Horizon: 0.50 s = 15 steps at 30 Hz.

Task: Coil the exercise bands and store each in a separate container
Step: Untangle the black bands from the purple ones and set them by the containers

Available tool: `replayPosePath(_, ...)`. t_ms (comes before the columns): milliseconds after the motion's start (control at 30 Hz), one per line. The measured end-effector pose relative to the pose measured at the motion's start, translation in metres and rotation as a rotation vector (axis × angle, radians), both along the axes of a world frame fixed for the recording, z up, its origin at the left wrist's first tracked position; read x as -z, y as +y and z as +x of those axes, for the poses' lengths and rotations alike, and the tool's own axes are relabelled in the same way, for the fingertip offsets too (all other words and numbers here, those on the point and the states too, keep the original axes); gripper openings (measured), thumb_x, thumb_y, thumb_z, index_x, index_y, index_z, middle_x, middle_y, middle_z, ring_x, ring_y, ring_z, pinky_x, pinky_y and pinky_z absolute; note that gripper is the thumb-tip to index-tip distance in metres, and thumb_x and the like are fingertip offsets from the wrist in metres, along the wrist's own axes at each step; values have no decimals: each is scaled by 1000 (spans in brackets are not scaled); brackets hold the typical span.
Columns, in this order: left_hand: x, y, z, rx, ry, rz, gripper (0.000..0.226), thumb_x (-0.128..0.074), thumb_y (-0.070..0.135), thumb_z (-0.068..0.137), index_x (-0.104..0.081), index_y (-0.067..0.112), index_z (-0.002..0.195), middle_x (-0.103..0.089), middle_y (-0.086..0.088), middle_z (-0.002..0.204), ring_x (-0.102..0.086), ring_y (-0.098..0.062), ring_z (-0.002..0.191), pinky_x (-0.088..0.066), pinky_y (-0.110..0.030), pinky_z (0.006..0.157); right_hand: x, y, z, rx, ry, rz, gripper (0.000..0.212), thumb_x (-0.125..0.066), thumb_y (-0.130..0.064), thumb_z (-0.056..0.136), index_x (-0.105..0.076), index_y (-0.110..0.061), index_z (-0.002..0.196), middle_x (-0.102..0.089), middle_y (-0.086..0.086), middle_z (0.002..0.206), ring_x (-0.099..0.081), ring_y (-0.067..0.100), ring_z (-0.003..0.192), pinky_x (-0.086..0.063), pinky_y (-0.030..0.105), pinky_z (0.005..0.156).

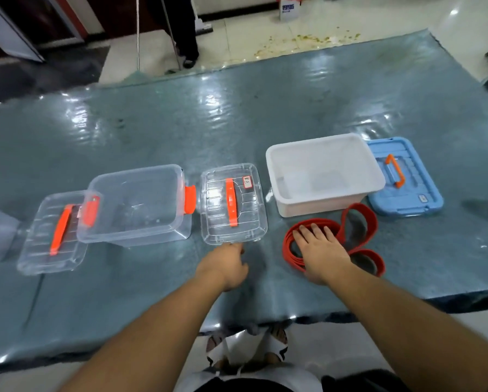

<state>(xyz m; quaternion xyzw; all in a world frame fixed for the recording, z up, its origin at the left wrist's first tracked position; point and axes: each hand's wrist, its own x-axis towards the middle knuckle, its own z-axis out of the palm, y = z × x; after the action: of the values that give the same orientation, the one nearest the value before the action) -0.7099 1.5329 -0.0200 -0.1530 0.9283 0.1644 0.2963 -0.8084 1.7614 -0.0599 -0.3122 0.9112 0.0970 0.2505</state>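
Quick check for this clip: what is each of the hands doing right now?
Left hand: fingers curled, at the near edge of the clear lid; a grip cannot be told.
Right hand: open, flat on the red exercise band.

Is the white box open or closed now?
Open. The white box has no lid on it, its inside shows, and the blue lid lies flat beside it.

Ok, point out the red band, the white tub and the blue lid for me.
red band (363, 215), head view, on the upright loop at its far right.
white tub (322, 203), head view, on its near outer wall.
blue lid (415, 200), head view, on the flat panel near the orange handle.
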Motion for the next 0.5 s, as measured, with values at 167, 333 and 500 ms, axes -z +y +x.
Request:
replayPosePath(167, -16, -37, 24, -65, 53, -16, 45, -53, 35, 98, -53, 22, 141, -57, -5, 145, -56, -29, 130, -49, -42, 106, -21, -47, 13, -83, 42, -40, 77, -55, -37, 97, -22, -16, 163, -26, 10, 169, -20, 33, 157, -13, 53, 129)
replayPosePath(333, -33, -87, 54, -156, 123, -26, 40, -54, 36, 99, -56, 24, 137, -57, -5, 143, -57, -30, 129, -50, -42, 105, -39, -110, 33, -154, 47, -68, 61, -54, -29, 92, -41, -16, 150, -43, 10, 156, -37, 32, 146, -26, 48, 123)
replayPosePath(500, -36, -150, 106, -301, 155, -6, 42, -54, 38, 100, -55, 22, 139, -55, -6, 146, -56, -30, 130, -48, -41, 106, -47, -185, 67, -205, -11, -36, 56, -54, -34, 94, -46, -17, 146, -48, 11, 151, -42, 33, 142, -32, 46, 119)
